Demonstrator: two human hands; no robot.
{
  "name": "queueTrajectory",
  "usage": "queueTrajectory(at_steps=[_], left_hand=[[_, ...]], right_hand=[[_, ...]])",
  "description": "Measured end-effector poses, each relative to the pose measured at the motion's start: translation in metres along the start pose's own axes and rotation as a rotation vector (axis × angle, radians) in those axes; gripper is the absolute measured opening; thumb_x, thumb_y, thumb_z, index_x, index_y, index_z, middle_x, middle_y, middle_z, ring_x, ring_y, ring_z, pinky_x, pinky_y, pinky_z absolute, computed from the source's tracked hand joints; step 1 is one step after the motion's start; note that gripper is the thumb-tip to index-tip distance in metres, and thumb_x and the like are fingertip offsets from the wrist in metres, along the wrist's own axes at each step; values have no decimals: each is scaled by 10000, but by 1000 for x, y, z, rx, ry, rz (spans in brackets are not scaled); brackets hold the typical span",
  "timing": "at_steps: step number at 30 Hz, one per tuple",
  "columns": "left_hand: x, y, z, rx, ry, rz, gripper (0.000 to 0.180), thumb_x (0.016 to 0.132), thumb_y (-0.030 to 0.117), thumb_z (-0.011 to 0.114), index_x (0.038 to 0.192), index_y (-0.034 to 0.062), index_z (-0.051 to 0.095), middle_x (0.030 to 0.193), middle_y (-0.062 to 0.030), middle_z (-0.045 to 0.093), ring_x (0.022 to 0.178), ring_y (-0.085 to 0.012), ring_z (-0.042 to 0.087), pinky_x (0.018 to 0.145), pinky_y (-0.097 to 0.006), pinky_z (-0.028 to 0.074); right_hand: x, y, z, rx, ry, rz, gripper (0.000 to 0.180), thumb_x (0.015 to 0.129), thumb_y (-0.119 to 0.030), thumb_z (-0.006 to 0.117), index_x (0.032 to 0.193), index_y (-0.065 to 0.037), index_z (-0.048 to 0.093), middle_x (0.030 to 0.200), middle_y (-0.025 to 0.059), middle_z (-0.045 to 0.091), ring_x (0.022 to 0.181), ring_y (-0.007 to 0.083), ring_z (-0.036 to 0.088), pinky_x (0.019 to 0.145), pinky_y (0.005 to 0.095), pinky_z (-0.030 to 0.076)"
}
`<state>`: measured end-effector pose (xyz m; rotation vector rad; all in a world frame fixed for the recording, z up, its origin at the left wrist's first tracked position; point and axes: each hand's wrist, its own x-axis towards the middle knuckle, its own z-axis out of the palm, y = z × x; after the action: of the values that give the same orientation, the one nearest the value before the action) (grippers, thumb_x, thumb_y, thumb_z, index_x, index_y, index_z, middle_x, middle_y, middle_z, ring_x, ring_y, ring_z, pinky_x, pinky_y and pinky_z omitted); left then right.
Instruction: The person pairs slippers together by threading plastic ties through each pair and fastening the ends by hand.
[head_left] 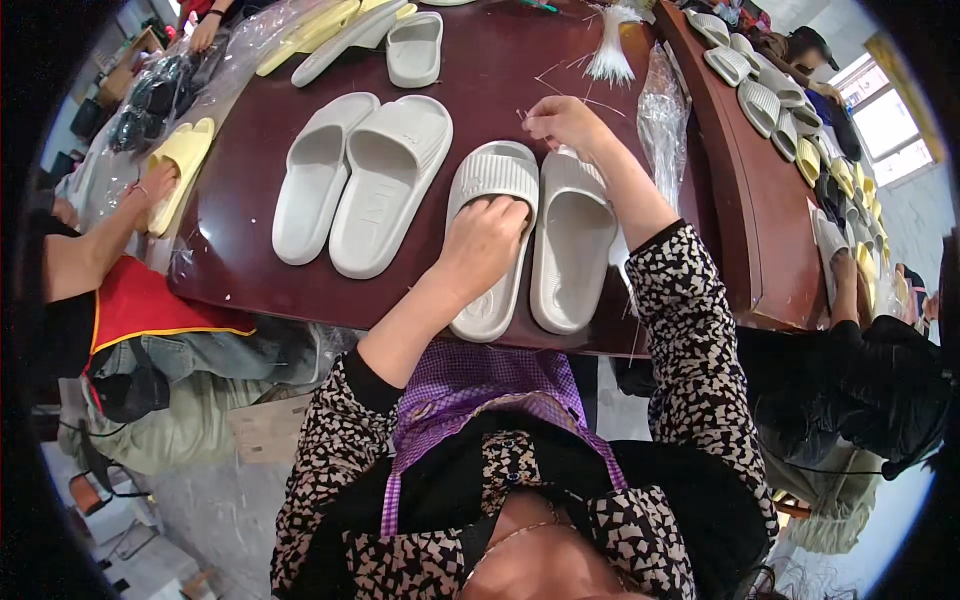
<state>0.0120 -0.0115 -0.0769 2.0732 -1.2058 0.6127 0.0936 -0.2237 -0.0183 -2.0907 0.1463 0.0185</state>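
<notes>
A pair of light grey slide slippers lies in front of me at the table's near edge. On the left slipper (pixel 497 170), which has a ribbed strap, my left hand (pixel 485 248) has its fingers curled in under the strap, fingertips hidden. Above the toe of the right slipper (pixel 570 262), my right hand (pixel 568 126) is pinched around a thin plastic strand, its end small and blurred. A second grey pair, a left slipper (pixel 312 190) and a right slipper (pixel 385 205), sits further left, toes away from me.
Loose strands spread from a white strand bundle (pixel 612 48) at the far side of the dark red table (pixel 245 235). Clear plastic bags (pixel 662 125) lie to the right. Another grey slipper (pixel 414 50) stands beyond. At left, a co-worker's hand (pixel 158 182) holds a yellow slipper (pixel 185 170).
</notes>
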Motion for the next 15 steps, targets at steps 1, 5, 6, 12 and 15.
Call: queueTrajectory(at_steps=[1,5,6,12,15], left_hand=[[0,2,1,-9,-3,2,63,761,56,552,822,45,543,789,-101,574,723,-282,573,663,-385,475],[0,6,-1,-30,-27,-6,79,763,62,562,839,44,551,797,-105,580,731,-284,577,666,-379,479],[1,7,-4,-31,-46,-14,89,765,60,564,852,43,556,804,-108,584,736,-284,580,671,-380,480],[7,18,-29,-256,100,-39,139,793,52,564,928,23,576,848,-122,604,768,-281,593,671,-380,482],[37,13,-39,-353,218,-202,165,817,61,560,963,-15,574,906,-134,620,743,-251,609,651,-363,481]], right_hand=[[-1,-3,2,-2,-4,-1,106,806,-103,605,851,-10,626,782,64,649,689,129,588,592,275,469],[-10,-9,8,236,37,-61,57,828,-57,583,859,-12,602,813,73,645,711,122,583,618,259,472],[-15,-11,8,282,52,-91,53,833,-52,580,864,-12,595,820,75,645,716,120,582,628,256,473],[-47,-12,13,367,83,-297,17,864,-20,553,874,-20,567,840,69,636,751,112,586,677,241,478],[-58,-6,15,373,60,-382,18,866,-11,553,879,-13,565,835,65,634,752,107,589,683,245,486]])
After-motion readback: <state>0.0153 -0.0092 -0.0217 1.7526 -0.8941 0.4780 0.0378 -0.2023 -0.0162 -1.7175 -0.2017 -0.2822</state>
